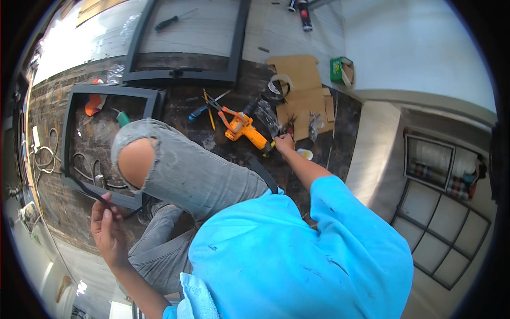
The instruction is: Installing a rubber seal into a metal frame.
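Observation:
My left hand is raised by the small dark grey frame, its thumb and fingers pinching a thin black strip. The strip passes across the frame's near corner. To the right, my right hand reaches down to the dark work surface beside an orange power drill. Its fingers are closed, with a small yellow bit at the fingertips; what they grip is mostly hidden. Orange-handled pliers lie against the drill. A blue-handled screwdriver and a yellow pencil are just left of them.
A larger dark grey frame lies beyond, with a screwdriver inside it. Flattened cardboard, a tape roll and a green box are at right. My bent knee overhangs the small frame. Cables lie left.

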Action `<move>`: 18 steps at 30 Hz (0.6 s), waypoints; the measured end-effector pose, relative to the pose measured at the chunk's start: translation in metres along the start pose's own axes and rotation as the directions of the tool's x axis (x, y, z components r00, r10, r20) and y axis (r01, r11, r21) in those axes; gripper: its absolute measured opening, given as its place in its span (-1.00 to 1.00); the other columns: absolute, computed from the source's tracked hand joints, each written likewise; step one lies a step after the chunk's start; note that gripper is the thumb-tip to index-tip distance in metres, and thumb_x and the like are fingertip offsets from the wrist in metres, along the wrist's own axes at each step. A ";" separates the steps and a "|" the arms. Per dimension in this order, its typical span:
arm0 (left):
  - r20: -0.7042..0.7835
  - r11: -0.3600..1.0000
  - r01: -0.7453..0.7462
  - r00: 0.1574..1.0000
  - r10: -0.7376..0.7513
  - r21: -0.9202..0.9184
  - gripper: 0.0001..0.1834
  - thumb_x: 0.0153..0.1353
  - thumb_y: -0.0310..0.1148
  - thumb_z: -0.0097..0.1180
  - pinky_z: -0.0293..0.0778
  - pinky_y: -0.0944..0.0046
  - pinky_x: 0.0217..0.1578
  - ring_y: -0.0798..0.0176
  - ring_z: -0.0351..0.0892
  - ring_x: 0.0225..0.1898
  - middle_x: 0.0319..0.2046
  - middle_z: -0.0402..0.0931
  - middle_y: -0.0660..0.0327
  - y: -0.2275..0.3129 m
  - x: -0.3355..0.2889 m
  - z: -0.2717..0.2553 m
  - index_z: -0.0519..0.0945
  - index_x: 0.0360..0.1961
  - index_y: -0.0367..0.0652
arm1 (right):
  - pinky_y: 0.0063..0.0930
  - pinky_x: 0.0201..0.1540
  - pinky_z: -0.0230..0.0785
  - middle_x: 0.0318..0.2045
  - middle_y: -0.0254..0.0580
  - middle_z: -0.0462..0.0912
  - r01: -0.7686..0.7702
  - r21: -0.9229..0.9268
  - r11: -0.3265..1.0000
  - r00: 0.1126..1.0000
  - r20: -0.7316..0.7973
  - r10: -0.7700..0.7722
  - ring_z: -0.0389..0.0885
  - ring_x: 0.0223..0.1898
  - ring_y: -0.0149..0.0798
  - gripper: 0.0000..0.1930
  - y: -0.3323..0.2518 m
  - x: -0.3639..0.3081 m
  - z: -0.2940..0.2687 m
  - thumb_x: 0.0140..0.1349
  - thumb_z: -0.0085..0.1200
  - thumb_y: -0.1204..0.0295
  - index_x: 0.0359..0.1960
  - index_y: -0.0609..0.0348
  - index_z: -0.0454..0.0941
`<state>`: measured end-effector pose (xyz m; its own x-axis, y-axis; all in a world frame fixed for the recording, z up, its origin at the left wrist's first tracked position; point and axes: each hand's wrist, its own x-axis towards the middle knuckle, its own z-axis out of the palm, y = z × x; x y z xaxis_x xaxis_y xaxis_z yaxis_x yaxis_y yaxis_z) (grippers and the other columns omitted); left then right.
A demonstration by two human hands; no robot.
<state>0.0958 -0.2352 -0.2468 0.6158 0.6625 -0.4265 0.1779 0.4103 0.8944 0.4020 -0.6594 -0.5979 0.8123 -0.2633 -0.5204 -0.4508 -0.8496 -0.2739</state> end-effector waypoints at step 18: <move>0.015 0.963 -0.033 0.999 0.031 0.269 -0.69 0.36 -0.36 -0.06 0.22 0.52 -0.38 0.53 0.29 -0.46 -0.48 0.38 0.39 0.006 -0.006 0.028 0.48 0.06 -0.28 | -0.10 -0.27 0.47 -0.18 -0.06 0.55 -0.490 0.552 0.675 0.871 0.338 0.356 0.59 -0.24 -0.10 -0.56 0.065 0.065 0.063 0.11 0.12 0.35 0.00 0.31 0.40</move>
<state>0.1153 -0.2543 -0.2351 0.6322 0.6654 -0.3969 0.3572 0.2042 0.9114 0.4016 -0.7026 -0.7006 0.4222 -0.3768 -0.8245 -0.9064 -0.1918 -0.3765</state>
